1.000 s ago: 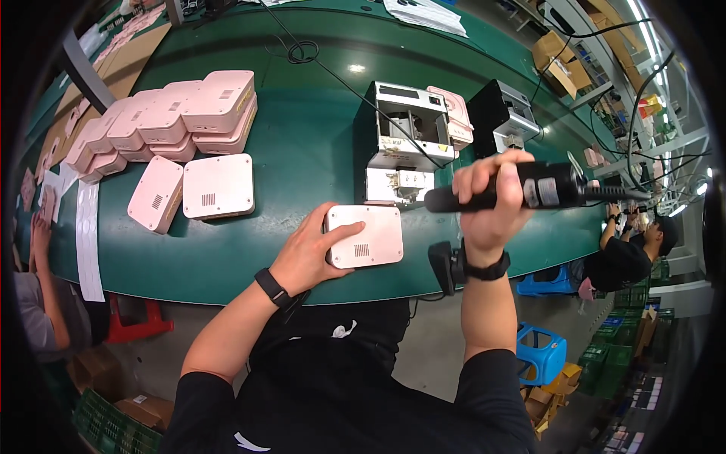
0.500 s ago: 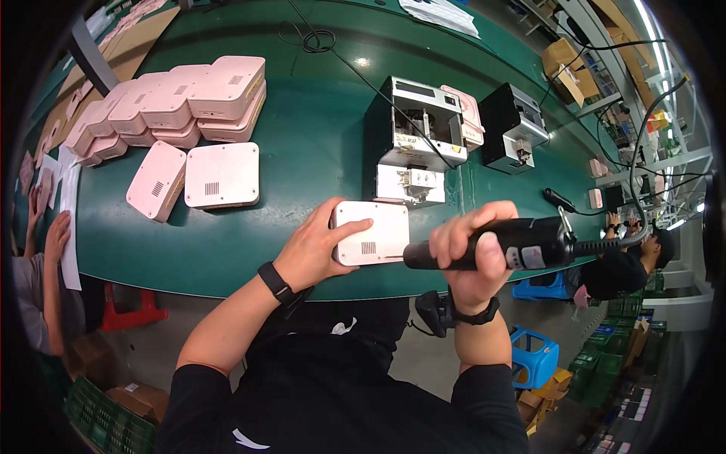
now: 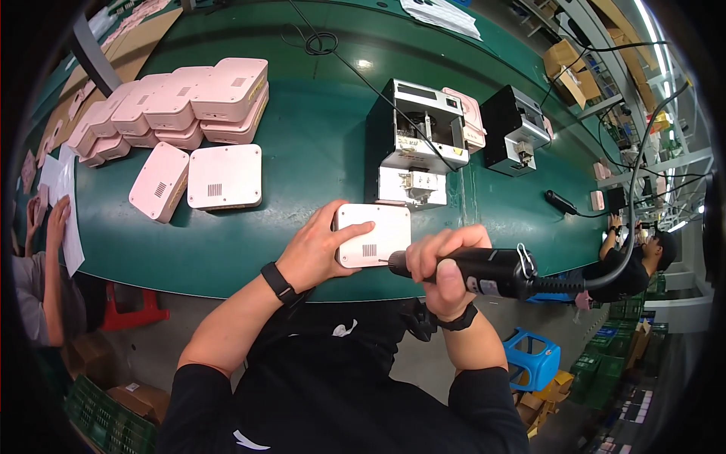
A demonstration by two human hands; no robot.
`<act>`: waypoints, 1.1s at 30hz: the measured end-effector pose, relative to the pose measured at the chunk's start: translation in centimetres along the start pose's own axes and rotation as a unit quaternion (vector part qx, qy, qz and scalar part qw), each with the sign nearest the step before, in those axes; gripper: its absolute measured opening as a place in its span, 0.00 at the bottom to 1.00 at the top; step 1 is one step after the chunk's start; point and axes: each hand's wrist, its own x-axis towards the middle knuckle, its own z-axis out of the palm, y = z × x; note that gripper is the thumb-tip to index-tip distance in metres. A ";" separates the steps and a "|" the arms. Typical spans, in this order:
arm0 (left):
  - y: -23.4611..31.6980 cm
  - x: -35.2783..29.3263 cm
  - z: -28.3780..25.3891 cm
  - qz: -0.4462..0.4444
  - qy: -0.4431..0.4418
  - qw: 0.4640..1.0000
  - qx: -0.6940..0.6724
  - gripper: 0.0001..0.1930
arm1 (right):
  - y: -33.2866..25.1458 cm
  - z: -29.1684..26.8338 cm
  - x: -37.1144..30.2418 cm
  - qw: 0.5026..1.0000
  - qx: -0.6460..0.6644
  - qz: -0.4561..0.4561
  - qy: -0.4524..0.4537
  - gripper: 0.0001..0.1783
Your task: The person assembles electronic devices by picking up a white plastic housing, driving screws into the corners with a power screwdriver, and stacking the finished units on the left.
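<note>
No text is readable; a pale label [image 3: 482,286] sits on the black screwdriver [image 3: 495,265] at right; a white mark [image 3: 249,440] on the black shirt [image 3: 340,405], near.

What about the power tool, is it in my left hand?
No, your right hand grips the power tool; your left hand holds a pink box.

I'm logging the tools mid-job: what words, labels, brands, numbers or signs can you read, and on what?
No text is clear enough to quote.
Pale label on the black corded screwdriver in the right hand: too small to read.
Yellowish sticker on the black-and-silver machine: too small to read.
White mark on the black shirt: a stroke, no letters visible.
Pink case under the left hand: no writing visible.
</note>
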 end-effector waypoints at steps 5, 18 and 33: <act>0.2 0.1 0.2 0.004 0.001 1.000 -0.001 0.39 | -0.5 -0.1 0.2 1.000 -0.009 0.001 -0.009 0.18; 1.6 1.8 3.2 0.030 -0.011 0.999 0.002 0.39 | -0.7 -4.2 8.6 0.987 -0.075 -0.083 0.111 0.08; 1.3 1.8 3.5 0.036 0.004 0.999 -0.010 0.37 | -1.5 0.4 0.6 1.000 0.017 -0.002 -0.012 0.19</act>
